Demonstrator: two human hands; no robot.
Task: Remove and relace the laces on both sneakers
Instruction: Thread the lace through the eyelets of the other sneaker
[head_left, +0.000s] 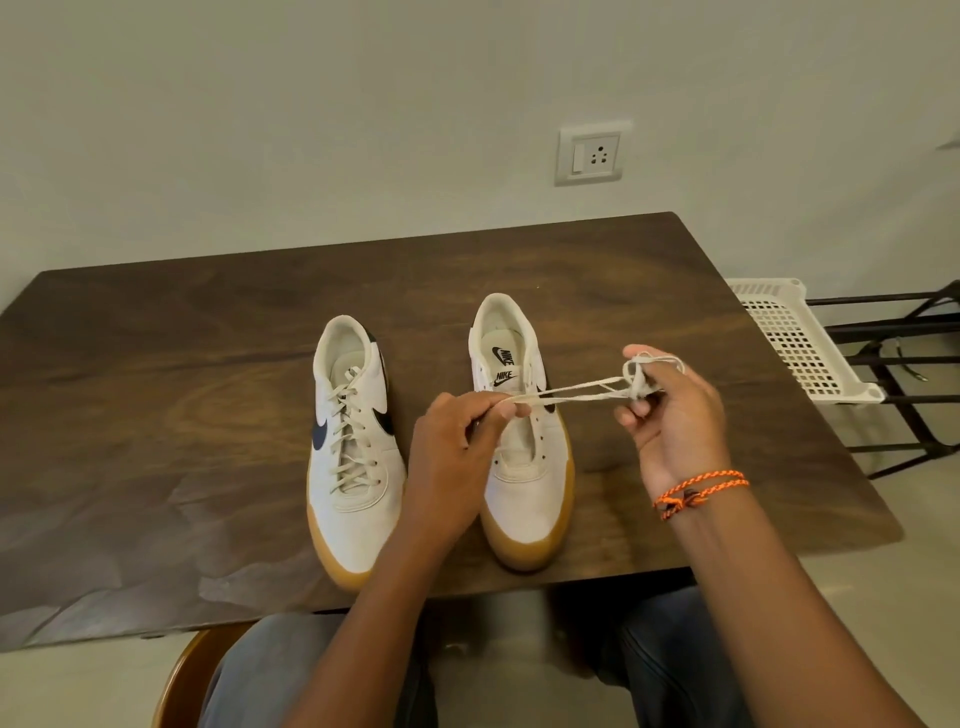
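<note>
Two white sneakers with tan soles stand side by side on the dark wooden table (156, 364), toes toward me. The left sneaker (353, 441) is laced up. The right sneaker (524, 457) has bare eyelets and no lace in it. A cream lace (576, 391) stretches in the air above the right sneaker, between my hands. My left hand (457, 447) pinches one end of it between thumb and fingers. My right hand (670, 410) holds the other end, with the lace wound in loops around its fingers.
A white perforated plastic basket (800, 343) sits on a black metal rack (904, 374) to the right of the table. A wall socket (589, 153) is behind the table. My knees and a brown chair edge (187, 675) show below the table's front edge.
</note>
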